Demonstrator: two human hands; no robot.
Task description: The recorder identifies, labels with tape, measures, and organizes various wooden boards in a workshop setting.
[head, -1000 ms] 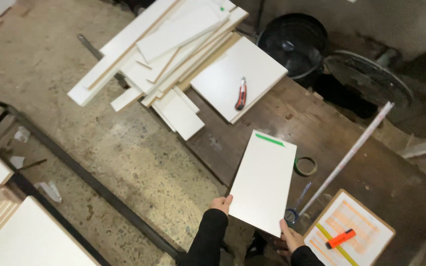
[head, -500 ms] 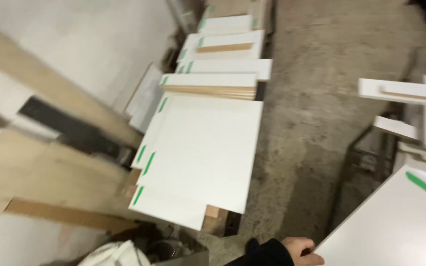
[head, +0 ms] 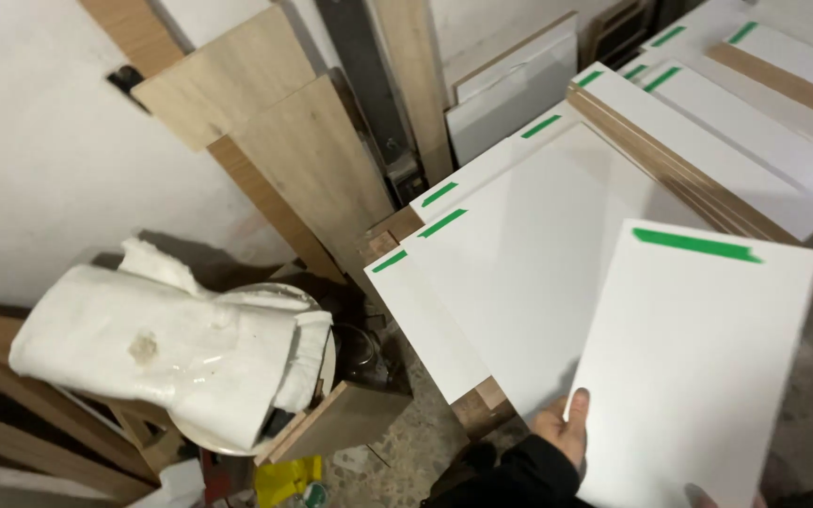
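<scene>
The left hand (head: 562,428) grips the lower left edge of a white rectangular panel (head: 698,367), thumb laid flat on its face and the other fingers hidden behind it. The panel is held tilted in the lower right of the view, with a strip of green tape (head: 696,245) along its far end. At the panel's near edge, to the right of the left hand, only a fingertip of the right hand (head: 703,496) shows against the board; whether it is clasping the panel cannot be told. Just beyond and to the left of the left hand lies a stack of white boards (head: 519,282), each marked with short green tape tabs at the corner, resting on wooden blocks (head: 477,409). Farther off, up and to the right, more white panels with brown edges (head: 708,122) are piled. Well to the left of the hand a roll of white padding in clear plastic (head: 171,353) sits on a round white object, and oak-coloured boards (head: 303,160) lean against the white wall (head: 39,160) above it.
</scene>
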